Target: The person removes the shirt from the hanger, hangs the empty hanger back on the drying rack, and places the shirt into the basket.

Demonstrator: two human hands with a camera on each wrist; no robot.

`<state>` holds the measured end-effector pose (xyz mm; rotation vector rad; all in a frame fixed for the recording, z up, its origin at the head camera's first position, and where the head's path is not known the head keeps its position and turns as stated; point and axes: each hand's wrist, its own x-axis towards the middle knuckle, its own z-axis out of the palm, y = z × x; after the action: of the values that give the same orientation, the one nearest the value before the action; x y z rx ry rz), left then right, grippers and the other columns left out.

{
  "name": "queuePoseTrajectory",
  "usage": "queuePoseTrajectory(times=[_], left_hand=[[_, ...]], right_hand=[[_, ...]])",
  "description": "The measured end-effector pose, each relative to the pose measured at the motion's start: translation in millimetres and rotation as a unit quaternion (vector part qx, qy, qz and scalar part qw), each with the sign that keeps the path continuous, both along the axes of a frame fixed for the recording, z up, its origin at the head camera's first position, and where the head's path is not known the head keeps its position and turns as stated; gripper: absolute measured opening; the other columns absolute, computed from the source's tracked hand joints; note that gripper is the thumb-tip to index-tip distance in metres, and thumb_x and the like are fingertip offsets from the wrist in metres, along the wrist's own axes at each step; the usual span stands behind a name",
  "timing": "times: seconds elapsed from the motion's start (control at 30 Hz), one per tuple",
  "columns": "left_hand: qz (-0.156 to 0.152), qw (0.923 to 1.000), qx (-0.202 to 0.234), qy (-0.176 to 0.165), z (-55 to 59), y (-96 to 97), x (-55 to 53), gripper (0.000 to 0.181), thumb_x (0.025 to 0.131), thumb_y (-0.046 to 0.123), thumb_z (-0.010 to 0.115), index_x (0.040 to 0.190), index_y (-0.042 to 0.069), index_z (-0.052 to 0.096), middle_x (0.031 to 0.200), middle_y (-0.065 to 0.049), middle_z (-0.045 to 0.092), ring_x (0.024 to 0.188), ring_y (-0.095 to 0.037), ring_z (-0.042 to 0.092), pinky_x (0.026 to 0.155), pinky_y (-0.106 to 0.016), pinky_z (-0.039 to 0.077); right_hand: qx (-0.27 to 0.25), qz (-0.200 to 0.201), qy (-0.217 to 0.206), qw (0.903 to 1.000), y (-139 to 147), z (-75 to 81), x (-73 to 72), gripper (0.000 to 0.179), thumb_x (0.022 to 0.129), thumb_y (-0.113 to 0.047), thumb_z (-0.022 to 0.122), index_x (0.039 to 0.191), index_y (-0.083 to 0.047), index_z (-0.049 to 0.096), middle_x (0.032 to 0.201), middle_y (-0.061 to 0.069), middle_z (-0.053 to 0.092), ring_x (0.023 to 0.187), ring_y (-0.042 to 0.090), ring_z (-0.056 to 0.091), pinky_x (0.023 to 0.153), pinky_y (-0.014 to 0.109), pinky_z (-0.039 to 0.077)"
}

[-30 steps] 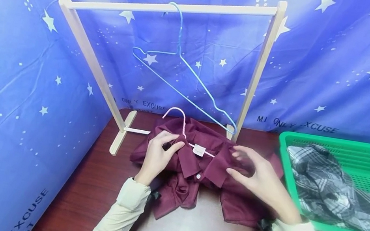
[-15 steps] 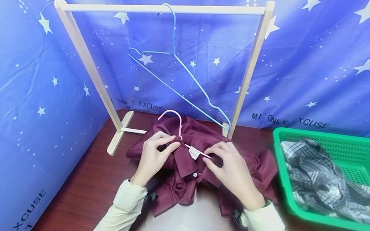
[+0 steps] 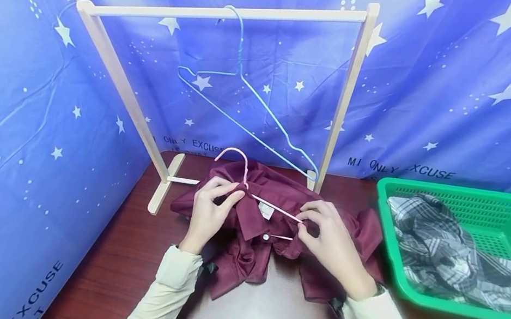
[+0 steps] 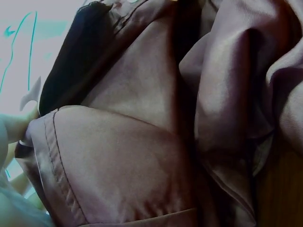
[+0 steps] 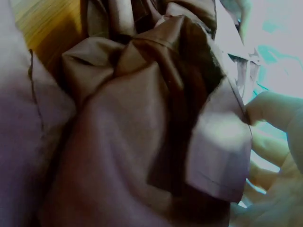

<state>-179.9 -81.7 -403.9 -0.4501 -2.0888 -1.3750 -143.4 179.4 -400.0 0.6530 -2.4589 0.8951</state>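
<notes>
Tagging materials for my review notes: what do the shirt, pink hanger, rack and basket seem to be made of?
Shirt: smooth woven fabric with slight sheen, judging by soft folds and stitched seams.
Pink hanger: perhaps coated wire; it is thin and evenly colored, but no core shows.
Rack: probably bare wood, given its pale tan color.
Basket: likely molded plastic, uniformly green with perforated walls.

Bright head view, glare on tabletop (image 3: 257, 314), murky wrist views, blown-out edges

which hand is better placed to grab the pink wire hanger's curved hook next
Probably the left hand: it pinches the maroon cloth collar right by the base of the curved hook, while the right hand is farther off along the pink wire hanger.
</notes>
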Motion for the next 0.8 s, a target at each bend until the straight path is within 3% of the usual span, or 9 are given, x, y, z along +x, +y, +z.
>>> queuePoseTrajectory(times=[0.2,0.33,0.43,0.57,0.7,0.8], left_hand=[[-0.002,1.0,-0.004,-0.005,27.9,4.7,17.7,0.017,0.079,-0.005,0.076,0.096,-0.009,0.075,0.087,-0.022,0.068,0.087,-0.037,0.065,0.083,-0.02,0.044],[-0.011,0.9999,-0.002,-0.011,32.0,4.7,20.3,0.017,0.08,-0.005,0.076,0.096,-0.009,0.075,0.088,-0.022,0.068,0.087,-0.037,0.065,0.083,-0.018,0.043],[-0.014,0.9998,-0.004,-0.01,29.2,4.1,18.6,0.017,0.08,-0.005,0.076,0.096,-0.009,0.075,0.088,-0.022,0.068,0.086,-0.037,0.064,0.082,-0.018,0.043],[-0.007,0.9999,-0.009,-0.01,13.2,-0.9,9.8,0.017,0.079,-0.003,0.077,0.095,-0.006,0.076,0.087,-0.021,0.068,0.085,-0.035,0.064,0.08,-0.019,0.042],[-0.001,0.9997,-0.018,-0.016,-0.4,-6.8,2.1,0.016,0.08,0.003,0.079,0.095,-0.001,0.078,0.088,-0.014,0.07,0.085,-0.029,0.065,0.08,-0.023,0.044],[-0.011,0.9994,-0.019,-0.027,-1.8,-8.9,0.8,0.017,0.082,0.009,0.079,0.098,0.005,0.078,0.09,-0.009,0.07,0.087,-0.023,0.065,0.081,-0.025,0.045]], right_hand=[[0.001,-0.034,0.014,0.9993,3.1,-6.0,-0.2,0.008,0.079,-0.013,0.078,0.086,-0.009,0.074,0.106,0.005,0.063,0.095,0.024,0.058,0.083,0.04,0.047],[-0.006,-0.053,0.006,0.9985,0.9,-11.0,0.3,0.02,0.076,-0.022,0.086,0.083,-0.011,0.071,0.105,0.006,0.056,0.087,0.022,0.059,0.078,0.04,0.05],[-0.002,-0.062,-0.001,0.9981,-1.1,-12.9,0.3,0.017,0.077,-0.016,0.084,0.082,-0.013,0.068,0.107,0.007,0.053,0.083,0.023,0.059,0.073,0.04,0.05],[0.012,-0.068,-0.011,0.9976,-1.3,-13.5,-0.2,0.012,0.079,-0.008,0.08,0.083,-0.013,0.069,0.109,0.006,0.058,0.084,0.026,0.063,0.068,0.043,0.05],[0.015,-0.048,-0.01,0.9987,0.6,-14.2,-0.3,0.007,0.081,-0.01,0.079,0.086,-0.013,0.074,0.109,0.004,0.062,0.087,0.022,0.065,0.07,0.043,0.053],[0.007,-0.03,0.005,0.9995,1.7,-14.9,-0.4,0.007,0.083,-0.01,0.078,0.09,-0.01,0.077,0.109,0.005,0.063,0.091,0.02,0.065,0.076,0.041,0.054]])
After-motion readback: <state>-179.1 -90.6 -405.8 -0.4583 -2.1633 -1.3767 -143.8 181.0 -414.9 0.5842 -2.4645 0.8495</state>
